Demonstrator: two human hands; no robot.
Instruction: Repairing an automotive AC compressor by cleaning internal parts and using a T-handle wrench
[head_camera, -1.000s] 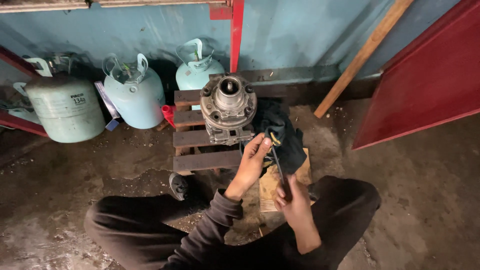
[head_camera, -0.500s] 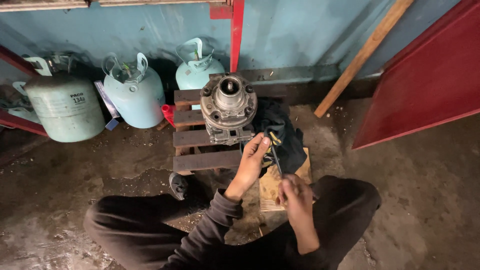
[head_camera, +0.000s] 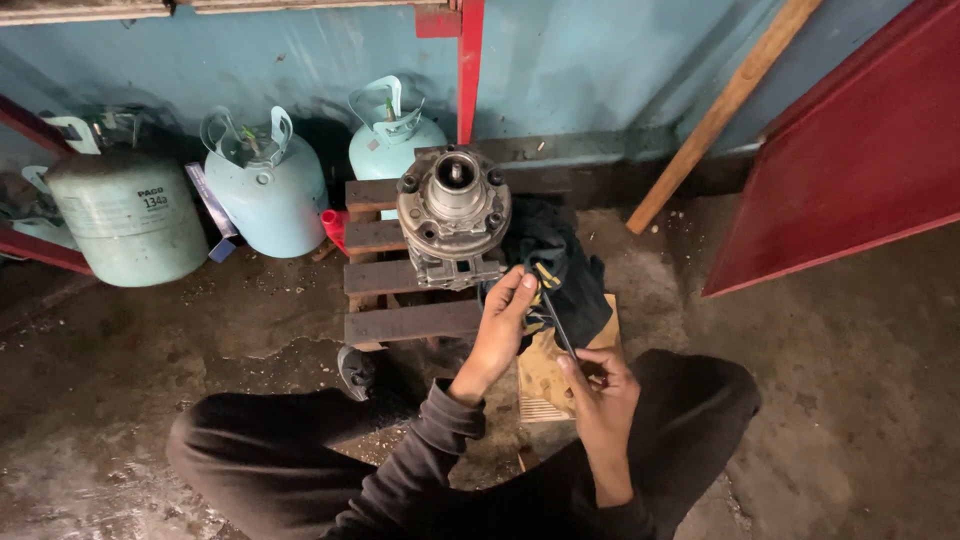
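Note:
A grey metal compressor body (head_camera: 454, 213) stands upright on a small dark wooden slatted stool (head_camera: 400, 320). A black cloth with yellow marks (head_camera: 562, 270) lies beside it on the right. My left hand (head_camera: 503, 325) rests at the lower right edge of the compressor, fingers touching the cloth. Lower down, my right hand (head_camera: 600, 385) grips a thin dark tool (head_camera: 559, 322) that points up toward my left hand. I sit on the floor, my legs in dark trousers (head_camera: 300, 460) folded under me.
Three pale blue-green gas cylinders (head_camera: 265, 195) stand along the blue wall at the back left. A wooden pole (head_camera: 720, 110) leans on the wall. A red panel (head_camera: 850, 150) stands at the right. A piece of cardboard (head_camera: 545, 375) lies on the concrete floor.
My right hand has shifted slightly up and left with the tool. My left hand stays at the compressor and cloth.

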